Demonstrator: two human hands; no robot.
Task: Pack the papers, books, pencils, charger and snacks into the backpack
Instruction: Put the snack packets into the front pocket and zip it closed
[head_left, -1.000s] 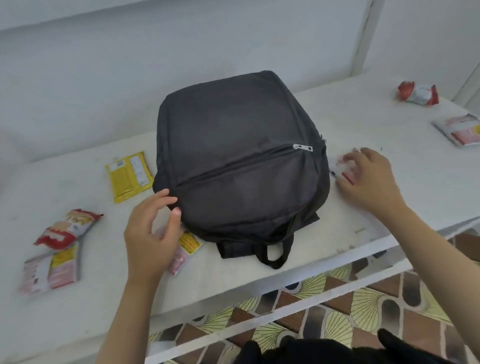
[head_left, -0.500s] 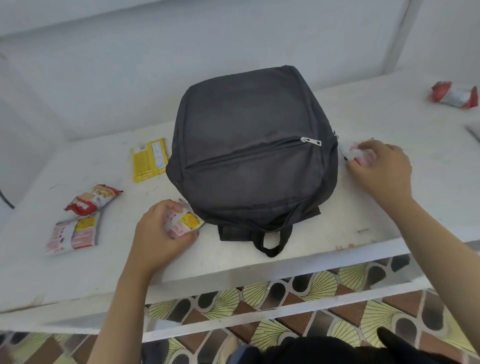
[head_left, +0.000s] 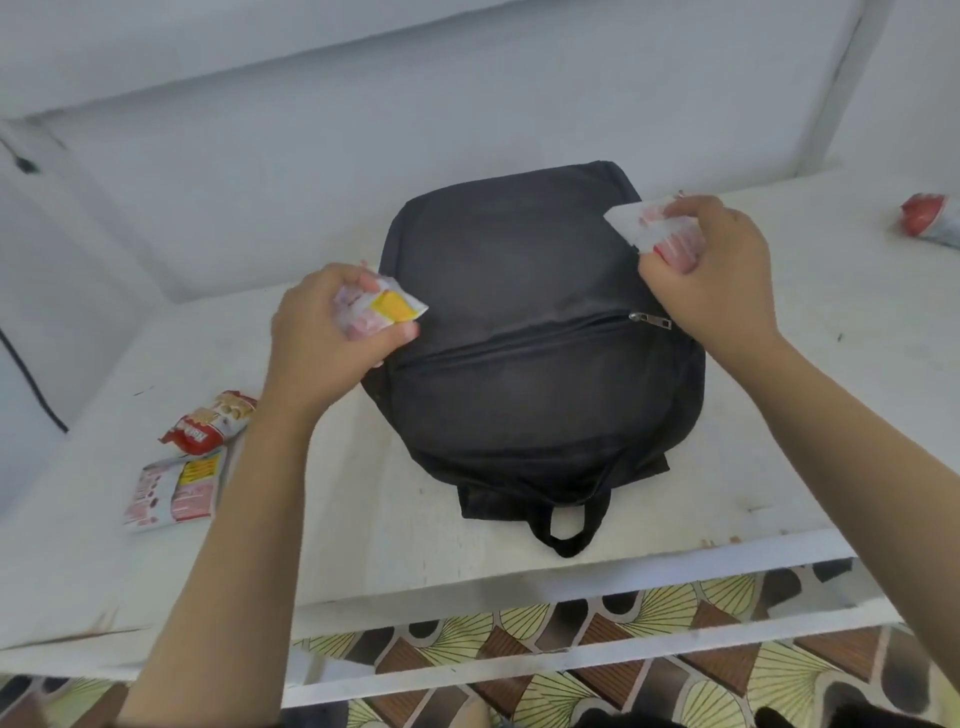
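- The left hand (head_left: 332, 322) is clamped on a pink-and-yellow snack packet (head_left: 382, 310), fingers curled over its top and the thumb under it, so the packet sticks out toward the backpack.
- The right hand (head_left: 711, 270) is closed on a white-and-red snack packet (head_left: 652, 231), pinched between thumb and fingers, with one white corner poking out to the left.
- Both hands hang just above the black backpack (head_left: 524, 332), the left at its left edge and the right over its upper right corner; neither packet rests on the fabric.
- The backpack lies flat on the white table (head_left: 374, 499), its carry loop toward the person, and the front pocket's zip looks shut, with the zipper pull (head_left: 649, 319) just below the right hand.
- As a judgement, the step in hand is getting these two snacks inside, and that calls for an opening first: one hand would have to free a finger or pass its packet over, then draw the pull along while the other steadies the bag.
- Loose packets crush easily, so a light grip would serve better than a squeeze.
- Farther out, two more snack packets (head_left: 200, 452) lie on the table to the left, and a red-and-white one (head_left: 930, 221) lies well apart at the far right.
- No papers, books, pencils or charger show here.
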